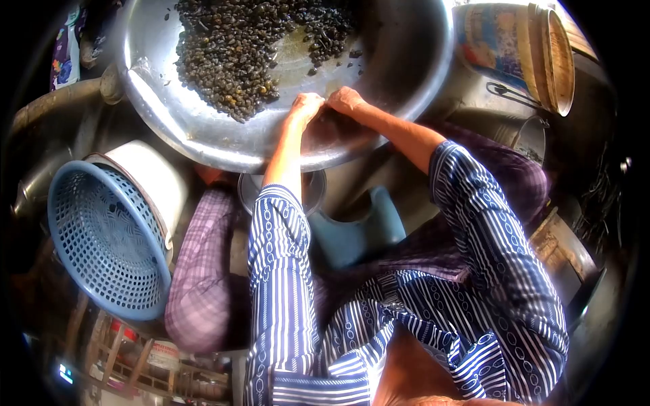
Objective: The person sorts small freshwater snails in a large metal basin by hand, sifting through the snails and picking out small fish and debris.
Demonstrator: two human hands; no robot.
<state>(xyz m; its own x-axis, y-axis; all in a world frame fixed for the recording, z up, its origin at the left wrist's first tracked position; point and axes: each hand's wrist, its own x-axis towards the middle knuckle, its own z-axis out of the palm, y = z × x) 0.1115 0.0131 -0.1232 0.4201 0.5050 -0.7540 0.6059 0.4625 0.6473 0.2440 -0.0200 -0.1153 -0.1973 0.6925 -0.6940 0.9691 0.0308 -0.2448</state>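
Striped blue-and-white shirt (pixel 284 331) is closest, at 6 o'clock, sleeves pushed back, w/ forearms reaching up to 12. Big metal basin (pixel 162 125) fills 12 o'clock, its top cut off by the pic edge. Small dark shells (pixel 230 61) lie heaped in it toward 11, w/ a smaller lot nr 12 & a few loose bits on the wet bottom.

L hand (pixel 308 105) & R hand (pixel 346 100) are over the basin's near side, just below the shells, close together at 12. Fingers on both look curled closed; can't tell if they're pinching anything, too small to see.

Metal pot (pixel 317 193) shows partly under the near rim, behind L forearm. Blue plastic stool (pixel 369 233) sits nr centre, toward 4, btwn the legs in checked trousers (pixel 200 284). Blue basket w/ holes (pixel 108 230) is tilted against a white bucket (pixel 162 176) at 9. Paint-stained bucket (pixel 497 51) lies tipped btwn 1 & 2, w/ a metal pail (pixel 533 139) below it. Jars (pixel 162 355) stand on a rack (pixel 196 382) btwn 7 & 8.
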